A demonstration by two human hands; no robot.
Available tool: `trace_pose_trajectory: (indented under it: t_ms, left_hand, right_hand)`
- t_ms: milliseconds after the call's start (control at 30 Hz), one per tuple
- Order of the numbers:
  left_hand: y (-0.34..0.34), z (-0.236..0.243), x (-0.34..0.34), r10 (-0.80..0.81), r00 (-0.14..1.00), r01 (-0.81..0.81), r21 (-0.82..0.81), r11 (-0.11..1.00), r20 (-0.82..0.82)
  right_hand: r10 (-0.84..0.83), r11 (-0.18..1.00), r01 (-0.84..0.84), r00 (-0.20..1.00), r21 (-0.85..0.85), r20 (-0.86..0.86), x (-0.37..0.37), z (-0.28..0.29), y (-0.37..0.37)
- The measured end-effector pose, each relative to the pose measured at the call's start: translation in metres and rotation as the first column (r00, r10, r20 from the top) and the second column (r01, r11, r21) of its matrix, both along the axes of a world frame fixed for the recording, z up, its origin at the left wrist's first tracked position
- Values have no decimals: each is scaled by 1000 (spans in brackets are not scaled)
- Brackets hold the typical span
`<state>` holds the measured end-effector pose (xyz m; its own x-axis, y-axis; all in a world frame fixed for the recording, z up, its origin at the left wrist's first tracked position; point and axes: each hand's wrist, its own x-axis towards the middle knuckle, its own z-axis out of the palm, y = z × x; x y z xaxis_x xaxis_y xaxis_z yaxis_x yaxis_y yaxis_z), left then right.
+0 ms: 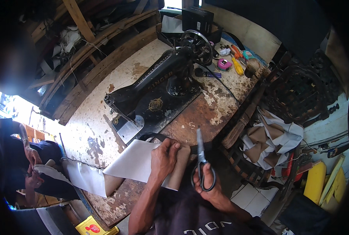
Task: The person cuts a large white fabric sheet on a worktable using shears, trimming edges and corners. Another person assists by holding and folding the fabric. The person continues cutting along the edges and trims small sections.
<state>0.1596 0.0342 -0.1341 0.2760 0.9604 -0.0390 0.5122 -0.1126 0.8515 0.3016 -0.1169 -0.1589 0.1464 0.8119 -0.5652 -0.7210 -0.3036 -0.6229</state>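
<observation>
My left hand (pixel 165 159) is closed on a sheet of material (pixel 133 159), white on one face and tan on the other, near the table's front edge. Part of the sheet folds over beside my fingers, showing its tan face. In my right hand (pixel 206 181) is a pair of scissors (pixel 200 153) with dark handles, blades pointing up and away from me. The blades look nearly together and stand apart from the sheet. A black strip (pixel 153 135) shows behind the sheet, passing partly out of sight.
A black sewing machine (pixel 159 88) stands on the worn table (pixel 89 121). Beyond it lie a pink tape measure (pixel 224 64) and a yellow-handled tool (pixel 237 66). Crumpled white-and-tan material (pixel 272 137) sits at right. Another person's hands (pixel 34 168) hold material at left.
</observation>
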Motion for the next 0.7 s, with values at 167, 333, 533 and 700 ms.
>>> trace_pose_trajectory:
  t_ms: [167,333,533,700]
  left_hand:
    - [-2,-1,-4,4,998,-3,-15,1000,63]
    - [-8,-4,-8,-26,991,35,-66,997,130]
    - [-18,-10,-24,93,882,-121,32,992,463]
    - [-16,-17,-30,236,819,-226,-85,970,523]
  right_hand:
    - [-96,977,-16,861,214,500,20,13,5]
    - [-100,969,-201,225,147,969,50,29,43]
    - [125,921,-388,328,13,936,71,27,78]
    - [177,943,-331,452,-19,874,77,29,79]
